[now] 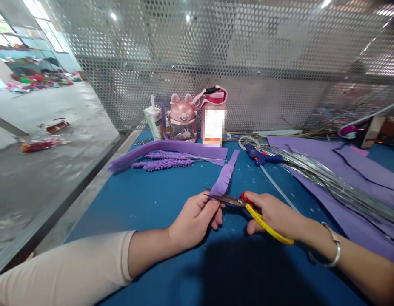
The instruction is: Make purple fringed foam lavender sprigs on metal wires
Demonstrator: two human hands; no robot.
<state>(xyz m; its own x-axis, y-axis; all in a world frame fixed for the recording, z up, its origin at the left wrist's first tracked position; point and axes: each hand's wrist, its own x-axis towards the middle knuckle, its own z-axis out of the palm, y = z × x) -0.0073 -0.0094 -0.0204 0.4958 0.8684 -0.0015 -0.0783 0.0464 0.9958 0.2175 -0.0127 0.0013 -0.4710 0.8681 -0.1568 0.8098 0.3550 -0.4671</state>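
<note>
Between the fingers and thumb of my left hand (197, 219) is the near end of a narrow purple foam strip (225, 177), its edge cut into a fringe. My right hand (273, 212) grips a pair of scissors (230, 199) with red on the handle; their blades cross the strip just above my left fingertips. A yellow measuring tape (269, 227) hangs from beside the scissors' handle, under my right hand. Two finished-looking purple lavender sprigs (167, 163) with wire stems lie beyond my left hand, beside a longer purple strip (171, 148).
A blue glue gun (262, 157) lies right of centre, its white glue stick pointing toward me. Silver wires (331, 187) rest on large purple sheets (353, 221) at right. A drink carton (154, 121), a pink bottle (183, 121) and another bottle (216, 98) stand before the perforated metal panel (264, 72).
</note>
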